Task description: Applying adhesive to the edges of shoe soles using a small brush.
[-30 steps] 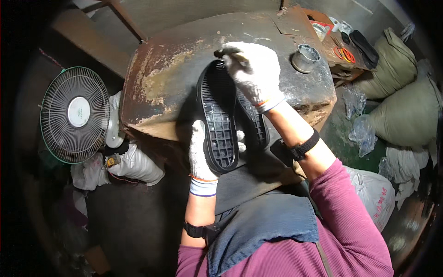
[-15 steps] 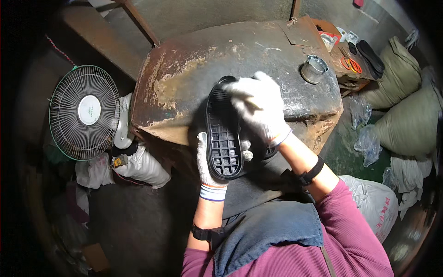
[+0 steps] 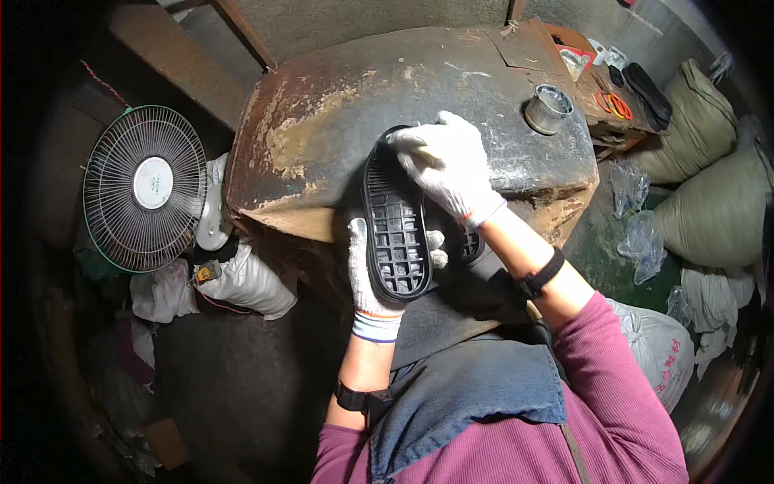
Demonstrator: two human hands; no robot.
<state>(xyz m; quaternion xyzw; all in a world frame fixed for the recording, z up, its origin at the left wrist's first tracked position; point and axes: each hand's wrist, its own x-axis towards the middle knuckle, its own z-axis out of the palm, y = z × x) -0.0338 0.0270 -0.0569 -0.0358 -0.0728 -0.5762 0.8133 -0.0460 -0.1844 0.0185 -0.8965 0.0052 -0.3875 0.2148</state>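
Note:
A black shoe sole with a grid of square hollows is held up in front of me, its long side pointing away. My left hand, in a white glove, wraps round the near end from below, thumb on the left edge and fingertips at the right. At the far end, my gloved right hand bends over the sole's right rim with its fingers closed; whatever is between them is hidden. Behind my left fingertips, part of a second black sole shows near my lap.
A worn dark worktable carries a metal can at its right. Orange-handled scissors and black soles lie on a side shelf. A fan stands at left. Bulging sacks sit at right, a white bag at lower left.
My right hand has shifted slightly up and left along the sole's far rim. The sole and my left hand sit slightly further right; the whole view has tilted a little.

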